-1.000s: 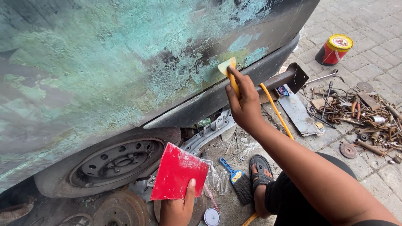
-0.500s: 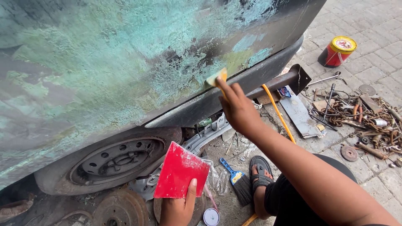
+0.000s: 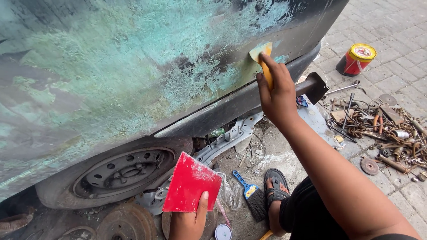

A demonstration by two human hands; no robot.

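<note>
Red board [image 3: 191, 189] in left hand [image 3: 189, 222]; right hand [image 3: 278, 95] presses one yellow spreader [image 3: 262, 55].

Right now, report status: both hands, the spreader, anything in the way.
Right hand grips yellow spreader, blade flat on car panel. Left hand holds red board low by the wheel. Nothing blocking the panel.

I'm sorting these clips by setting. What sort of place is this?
Probably an outdoor car body repair yard. The right hand presses a yellow spreader against a patchy car panel, the left hand holds a red card, and scrap metal parts litter the paved ground.
</note>
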